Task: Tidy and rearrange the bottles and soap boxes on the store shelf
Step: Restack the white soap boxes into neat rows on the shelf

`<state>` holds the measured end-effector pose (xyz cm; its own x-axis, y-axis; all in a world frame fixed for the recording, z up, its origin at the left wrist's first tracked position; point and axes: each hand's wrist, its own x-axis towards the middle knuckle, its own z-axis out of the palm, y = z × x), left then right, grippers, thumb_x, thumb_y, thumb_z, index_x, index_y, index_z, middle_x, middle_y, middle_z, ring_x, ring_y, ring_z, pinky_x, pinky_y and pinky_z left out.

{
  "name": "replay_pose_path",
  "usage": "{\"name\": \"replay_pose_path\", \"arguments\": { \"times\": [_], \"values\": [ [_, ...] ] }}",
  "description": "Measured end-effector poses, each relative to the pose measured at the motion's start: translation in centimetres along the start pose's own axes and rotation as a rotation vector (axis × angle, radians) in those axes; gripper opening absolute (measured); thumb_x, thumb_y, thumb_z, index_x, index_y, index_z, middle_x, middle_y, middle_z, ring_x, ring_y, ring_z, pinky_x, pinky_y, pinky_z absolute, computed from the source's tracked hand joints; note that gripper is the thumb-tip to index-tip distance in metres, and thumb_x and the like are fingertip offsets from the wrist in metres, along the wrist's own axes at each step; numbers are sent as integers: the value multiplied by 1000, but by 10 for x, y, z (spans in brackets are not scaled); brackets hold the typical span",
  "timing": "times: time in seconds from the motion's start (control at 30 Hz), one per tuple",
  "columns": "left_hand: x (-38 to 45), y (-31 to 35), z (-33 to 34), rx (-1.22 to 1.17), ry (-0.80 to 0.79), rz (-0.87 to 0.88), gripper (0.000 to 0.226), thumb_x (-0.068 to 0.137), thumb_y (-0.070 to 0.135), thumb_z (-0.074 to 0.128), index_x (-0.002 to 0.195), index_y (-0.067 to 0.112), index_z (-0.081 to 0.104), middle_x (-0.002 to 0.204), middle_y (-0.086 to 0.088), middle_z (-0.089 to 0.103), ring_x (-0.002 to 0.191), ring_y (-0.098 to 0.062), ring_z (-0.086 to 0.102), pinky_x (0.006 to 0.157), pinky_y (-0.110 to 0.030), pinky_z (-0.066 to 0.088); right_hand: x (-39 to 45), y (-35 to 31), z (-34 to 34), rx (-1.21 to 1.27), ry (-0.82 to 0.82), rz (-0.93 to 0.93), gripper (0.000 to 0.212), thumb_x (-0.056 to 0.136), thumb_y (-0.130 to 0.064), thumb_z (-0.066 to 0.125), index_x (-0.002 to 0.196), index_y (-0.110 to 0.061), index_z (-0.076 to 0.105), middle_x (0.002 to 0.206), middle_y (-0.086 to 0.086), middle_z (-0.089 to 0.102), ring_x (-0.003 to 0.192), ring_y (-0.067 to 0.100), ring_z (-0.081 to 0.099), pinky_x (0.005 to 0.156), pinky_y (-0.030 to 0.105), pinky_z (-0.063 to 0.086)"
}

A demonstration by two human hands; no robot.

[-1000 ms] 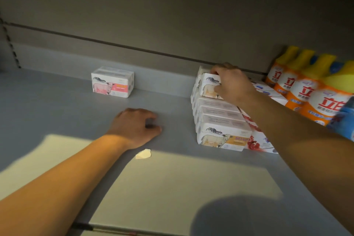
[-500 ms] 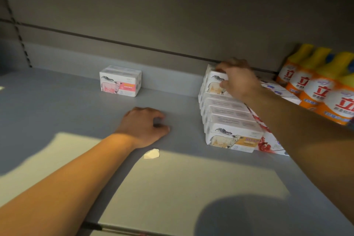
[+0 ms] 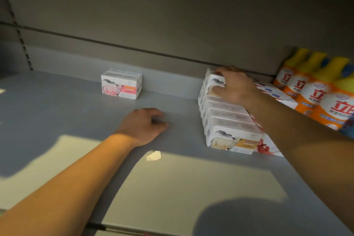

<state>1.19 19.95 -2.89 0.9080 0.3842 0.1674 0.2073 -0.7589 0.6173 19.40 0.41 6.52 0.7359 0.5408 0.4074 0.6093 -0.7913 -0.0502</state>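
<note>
A row of white soap boxes with a sheep picture and orange label (image 3: 229,120) runs from front to back on the grey shelf (image 3: 57,113). My right hand (image 3: 235,86) grips the rearmost, upper box (image 3: 211,82) of that row. A single white soap box with a pink label (image 3: 121,86) stands alone by the back wall. My left hand (image 3: 143,125) rests on the shelf with fingers loosely curled, holding nothing. Orange bottles with yellow caps (image 3: 314,86) stand at the right.
More white boxes with red and blue print (image 3: 275,94) lie between the sheep boxes and the bottles. A small pale scrap (image 3: 153,156) lies on the shelf near my left wrist. The shelf's back wall (image 3: 172,15) rises behind everything.
The view shifted slightly left, so everything sits further right. My right hand's fingers moved a little on the rear box. My left hand stayed put.
</note>
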Motion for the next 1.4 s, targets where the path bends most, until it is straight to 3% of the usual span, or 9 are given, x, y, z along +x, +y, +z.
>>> {"name": "replay_pose_path", "arguments": {
  "times": [0.2, 0.4, 0.53, 0.7, 0.8, 0.93, 1.07, 1.23, 1.4],
  "values": [
    [1, -6, -16, -269, 213, -90, 25, 86, 27, 65, 111, 24, 67, 101, 12, 67, 95, -6, 59, 77, -8, 32, -6, -69, 11, 219, 154, -183, 37, 84, -24, 64, 120, -16, 63, 121, 10, 62, 113, 29, 57, 96, 31, 41],
    [5, -33, -43, -584, 432, -261, 19, 82, 24, 65, 98, 16, 70, 97, -10, 72, 98, -33, 66, 91, -47, 52, 13, -156, 58, 410, 32, -266, 36, 85, -28, 66, 120, -18, 63, 121, 5, 62, 109, 24, 59, 93, 32, 45],
    [7, -45, -57, -721, 523, -341, 29, 66, 34, 57, 84, 15, 69, 81, -4, 68, 92, -36, 67, 87, -51, 54, 37, -191, 90, 376, -80, -253, 58, 88, -33, 64, 141, -19, 47, 140, 7, 47, 125, 28, 47, 105, 34, 39],
    [14, -55, -59, -766, 578, -366, 41, 64, 36, 55, 93, 11, 70, 94, -12, 72, 97, -35, 66, 88, -50, 54, 44, -200, 121, 197, -47, -256, 66, 87, -37, 62, 147, -22, 37, 152, 2, 32, 132, 30, 31, 110, 37, 32],
    [17, -60, -62, -783, 630, -383, 38, 64, 35, 54, 90, 12, 70, 90, -9, 72, 94, -33, 67, 87, -48, 55, 37, -203, 131, 249, 112, -260, 53, 87, -33, 66, 134, -16, 48, 137, 6, 47, 123, 29, 40, 101, 37, 37],
    [17, -59, -61, -809, 645, -386, 32, 65, 34, 53, 86, 16, 69, 82, -2, 71, 90, -29, 68, 86, -46, 55, 29, -207, 125, 592, 40, -83, 41, 84, -24, 71, 121, -19, 54, 122, 6, 53, 107, 25, 54, 82, 25, 39],
    [15, -50, -58, -772, 659, -348, 37, 69, 40, 53, 95, 18, 68, 89, -6, 72, 91, -31, 67, 86, -45, 54, 8, -188, 98, 863, 52, 74, 31, 80, -16, 72, 109, -23, 63, 106, -3, 66, 102, 19, 61, 85, 23, 45],
    [4, -19, -48, -869, 424, -174, 42, 74, 46, 63, 108, 22, 64, 103, -2, 70, 98, -25, 67, 84, -45, 57, -45, -136, 36, 1117, 77, 106, 16, 83, -21, 69, 92, -34, 65, 95, -14, 67, 88, 10, 68, 78, 25, 55],
    [-11, 16, -34, -1139, 33, 72, 10, 83, 25, 69, 85, 34, 74, 92, 0, 74, 86, -19, 72, 69, -40, 59, -92, -96, -13, 1170, 127, 80, 18, 84, -21, 68, 99, -29, 70, 95, -13, 71, 89, 3, 67, 76, 19, 53]
  ]
}}
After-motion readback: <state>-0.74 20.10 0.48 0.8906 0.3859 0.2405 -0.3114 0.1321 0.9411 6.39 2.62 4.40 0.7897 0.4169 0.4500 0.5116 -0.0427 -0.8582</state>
